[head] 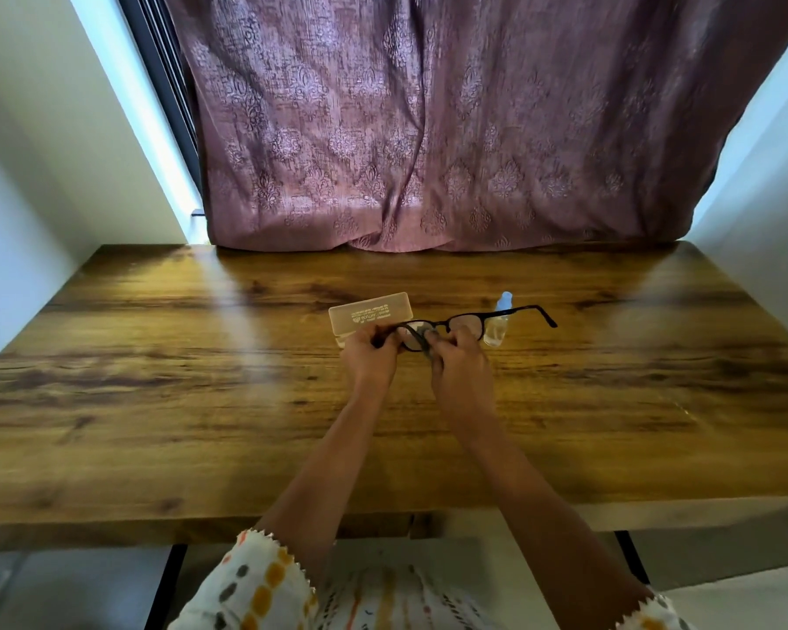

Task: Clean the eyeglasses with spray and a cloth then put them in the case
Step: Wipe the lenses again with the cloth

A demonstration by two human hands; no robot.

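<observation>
Dark-framed eyeglasses (467, 321) are held above the wooden table (155, 402), temples unfolded, one temple pointing right. My left hand (368, 356) grips the frame's left end. My right hand (460, 370) pinches a grey cloth (421, 335) against the left lens. A translucent beige glasses case (369, 315), lid closed, lies just behind my left hand. A small clear spray bottle (497, 324) with a pale blue cap stands behind the right lens.
A mauve patterned curtain (428, 129) hangs along the table's far edge. White walls flank both sides. The table's near edge runs above my patterned clothing (383, 597), with black table legs below.
</observation>
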